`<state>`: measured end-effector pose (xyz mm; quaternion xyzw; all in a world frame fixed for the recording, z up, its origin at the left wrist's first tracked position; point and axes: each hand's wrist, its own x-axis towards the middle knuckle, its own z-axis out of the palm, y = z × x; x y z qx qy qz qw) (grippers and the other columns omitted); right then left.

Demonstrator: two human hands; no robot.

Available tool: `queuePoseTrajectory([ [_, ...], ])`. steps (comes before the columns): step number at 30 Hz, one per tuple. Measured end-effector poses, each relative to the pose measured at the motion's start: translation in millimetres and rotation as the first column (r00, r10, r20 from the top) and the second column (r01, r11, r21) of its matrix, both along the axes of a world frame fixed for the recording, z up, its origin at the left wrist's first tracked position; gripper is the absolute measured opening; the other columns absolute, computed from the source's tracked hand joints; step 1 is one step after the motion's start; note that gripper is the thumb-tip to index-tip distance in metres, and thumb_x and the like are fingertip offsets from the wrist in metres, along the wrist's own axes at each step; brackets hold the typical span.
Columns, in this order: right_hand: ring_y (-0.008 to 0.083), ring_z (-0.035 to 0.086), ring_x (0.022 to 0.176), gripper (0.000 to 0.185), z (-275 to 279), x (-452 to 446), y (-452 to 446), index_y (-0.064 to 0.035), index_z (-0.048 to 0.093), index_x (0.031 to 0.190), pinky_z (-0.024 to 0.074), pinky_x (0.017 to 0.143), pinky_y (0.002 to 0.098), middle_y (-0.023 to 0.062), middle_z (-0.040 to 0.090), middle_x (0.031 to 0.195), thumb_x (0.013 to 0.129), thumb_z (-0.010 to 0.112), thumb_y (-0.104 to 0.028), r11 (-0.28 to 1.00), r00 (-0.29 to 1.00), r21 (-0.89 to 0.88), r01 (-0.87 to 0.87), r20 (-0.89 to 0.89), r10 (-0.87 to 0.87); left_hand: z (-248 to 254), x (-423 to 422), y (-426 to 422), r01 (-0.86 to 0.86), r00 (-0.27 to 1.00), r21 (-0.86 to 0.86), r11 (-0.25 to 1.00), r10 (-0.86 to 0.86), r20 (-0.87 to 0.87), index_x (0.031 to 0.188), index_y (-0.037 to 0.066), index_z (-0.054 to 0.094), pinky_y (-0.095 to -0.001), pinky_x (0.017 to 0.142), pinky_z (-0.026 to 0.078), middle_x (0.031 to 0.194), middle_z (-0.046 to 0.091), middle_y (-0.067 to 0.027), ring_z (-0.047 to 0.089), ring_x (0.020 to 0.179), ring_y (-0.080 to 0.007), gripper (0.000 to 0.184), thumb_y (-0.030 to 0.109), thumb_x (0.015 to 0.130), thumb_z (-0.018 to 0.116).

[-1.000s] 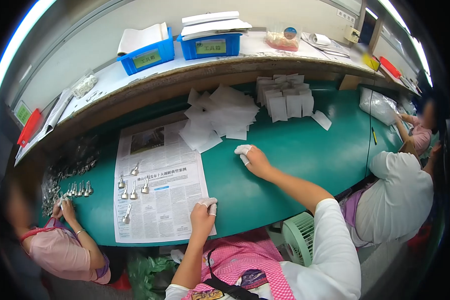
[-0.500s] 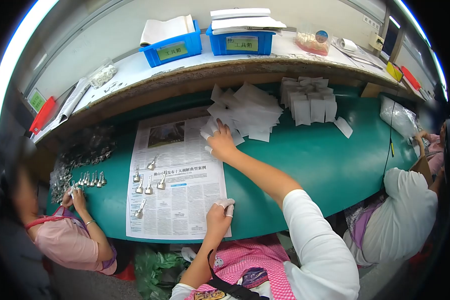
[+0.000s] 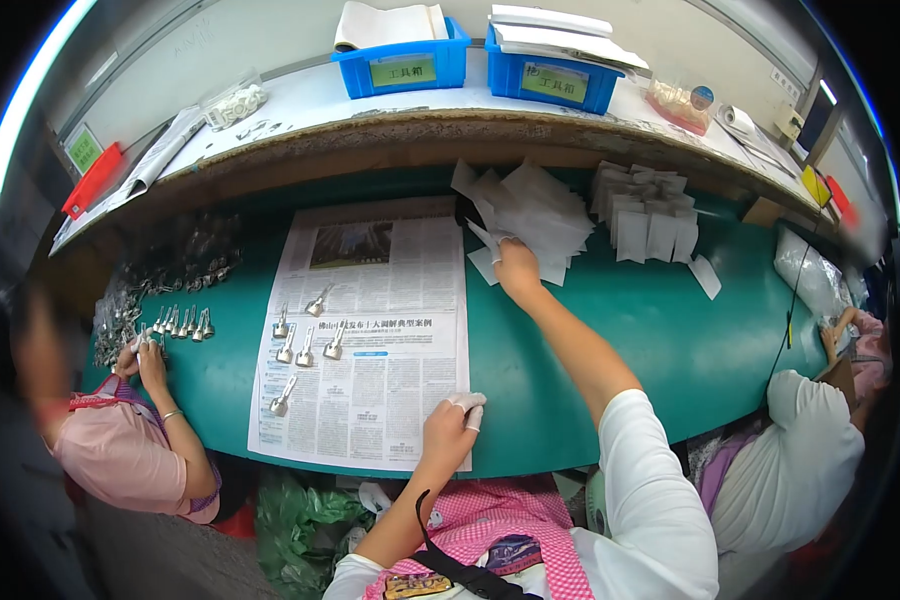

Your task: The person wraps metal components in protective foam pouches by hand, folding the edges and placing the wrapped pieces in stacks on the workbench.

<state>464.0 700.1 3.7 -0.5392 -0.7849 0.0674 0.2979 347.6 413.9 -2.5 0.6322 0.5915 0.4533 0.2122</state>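
Observation:
My right hand, in white finger covers, is at the near left edge of a pile of thin white sheets. Its fingers pinch one white sheet, raised at a tilt from the pile. My left hand, also in white finger covers, rests closed at the lower right corner of a newspaper. Whatever it may hold is hidden. Several small metal parts with round bases and narrow stems lie on the newspaper, among them one metal part nearest its left edge.
Stacked folded white packets stand right of the pile. At left, a co-worker's hands work beside a row of metal parts. Blue bins stand on the shelf above the green table. Another co-worker sits at right.
My right hand has gone from spread fingers on the sheets to pinching a sheet and lifting its edge. My left hand stays closed at the newspaper's corner. The view has shifted slightly.

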Motion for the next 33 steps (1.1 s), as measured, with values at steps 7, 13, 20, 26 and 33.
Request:
queuePoseTrajectory([
  [7,0.0411,0.058,0.089,0.021,-2.4,6.3,-4.9,0.0021,0.062,0.095,0.0476,0.079,0.0458,0.0236,0.060,0.095,0.076,0.057,-0.005,0.999,0.998,0.022,-0.048,0.031,0.048,3.3,-0.6,-0.4,0.010,1.000,-0.061,0.998,-0.009,0.025,0.097,0.007,0.068,-0.0315,0.074,0.052,0.097,0.066,-0.0104,0.064,0.087,-0.0252,0.015,0.006,0.083,0.062],
  [13,0.0400,0.059,0.085,0.020,20.2,12.0,-7.1,0.0009,0.061,0.096,0.0481,0.076,0.0449,0.0211,0.061,0.091,0.080,0.055,-0.010,0.968,0.968,0.250,0.034,-0.249,0.030,5.2,-0.7,-0.3,0.016,1.000,-0.034,0.999,-0.015,0.024,0.096,0.007,0.068,-0.0326,0.073,0.051,0.096,0.066,-0.0102,0.063,0.086,-0.0258,0.015,0.006,0.083,0.062],
  [20,0.0403,0.059,0.092,0.029,44.6,55.0,21.8,0.0033,0.056,0.106,0.0464,0.082,0.0394,0.0258,0.060,0.100,0.080,0.051,-0.007,0.982,0.788,-0.001,0.189,-0.597,-0.152,3.8,-0.2,0.8,0.016,1.000,-0.062,0.998,-0.014,0.019,0.096,0.007,0.067,-0.0325,0.072,0.051,0.094,0.066,-0.0099,0.063,0.085,-0.0257,0.015,0.006,0.083,0.061],
  [26,0.0334,0.058,0.102,0.044,42.9,86.3,70.8,0.0054,0.045,0.120,0.0423,0.090,0.0353,0.0222,0.059,0.109,0.077,0.047,-0.002,0.973,0.640,-0.049,0.224,-0.746,-0.185,4.2,0.0,0.7,0.014,1.000,-0.061,0.998,-0.014,0.001,0.097,0.007,0.068,-0.0317,0.072,0.051,0.095,0.065,-0.0100,0.063,0.085,-0.0248,0.015,0.006,0.083,0.062],
  [33,0.0428,0.051,0.111,0.052,0.6,102.0,138.9,0.0023,0.045,0.128,0.0401,0.096,0.0445,0.0259,0.053,0.119,0.080,0.056,-0.013,0.881,0.789,-0.158,0.446,-0.395,-0.470,10.0,0.6,1.6,0.014,1.000,-0.098,0.995,-0.016,-0.016,0.096,0.008,0.068,-0.0322,0.074,0.052,0.095,0.065,-0.0099,0.063,0.087,-0.0253,0.015,0.007,0.083,0.061],
])
